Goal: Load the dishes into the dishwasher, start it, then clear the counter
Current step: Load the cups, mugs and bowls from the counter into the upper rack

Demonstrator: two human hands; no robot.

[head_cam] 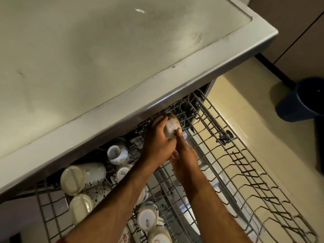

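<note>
Right, the cup point(171, 126) is up at the back of the top rack point(233, 146), just under the counter point(105, 58) edge, and you've got both hands on it. Your left hand point(157, 137) wraps its near side w/ fingers curled over the top; your right hand point(184, 153) comes from below, one finger pressed on the lower rim. How firm the right's hold is, can't tell; most of it sits behind the left. The cup looks tilted, mouth partly toward the back, speckled w/ residue.

Judging by that, you're mid-placement, seating it on the tines at the rear.

Around it: to the left in the same rack sit several upturned mugs point(82, 178) and smaller cups, packed close together, some leaning on each other. The right half of the rack is bare wire. Beyond it, floor tiles and a dark blue bin point(301, 100).

What could go wrong:
- Counter lip hangs right over your knuckles. Lift the cup too high and it'll likely knock the edge, poss. chip.
- If it's set between tines instead of over them it'll prob. tip and roll toward the neighbours.
- Left forearm crosses over the loaded mugs; drop the elbow while pulling out and you may nudge the leaning ones.
- Rack is pulled well out; pushing down hard at the back could rattle everything.
</note>
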